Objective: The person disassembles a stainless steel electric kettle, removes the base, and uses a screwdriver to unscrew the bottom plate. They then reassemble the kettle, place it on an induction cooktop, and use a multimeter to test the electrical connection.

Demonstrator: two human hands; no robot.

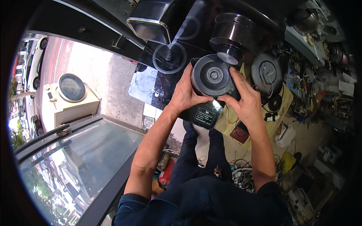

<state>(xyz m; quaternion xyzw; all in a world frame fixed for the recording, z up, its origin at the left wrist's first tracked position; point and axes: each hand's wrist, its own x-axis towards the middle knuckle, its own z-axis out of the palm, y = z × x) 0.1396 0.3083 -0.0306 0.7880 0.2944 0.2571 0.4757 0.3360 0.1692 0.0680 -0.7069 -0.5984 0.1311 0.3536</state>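
Observation:
Between my two hands is a round dark-grey appliance part [203, 82], with a ringed socket at its centre, like the underside of an electric kettle. My left hand [185, 93] grips its left and near edge, thumb along the front. On the opposite side my right hand [243, 96] is wrapped round it, thumb close to the left one. The part is held above a black glass cooktop [160, 81] with round ring markings. Just beyond it, a dark shiny pot-like vessel [230, 32] with a metallic end nearly meets its far edge.
A dark box with a chrome rim [151, 32] stands at the far left of the cooktop. Right of my hands, a round black base [266, 71] and wires lie on a wooden board [233, 126]. Cluttered cables [243, 175] cover the floor; a glass-topped case [86, 150] stands left.

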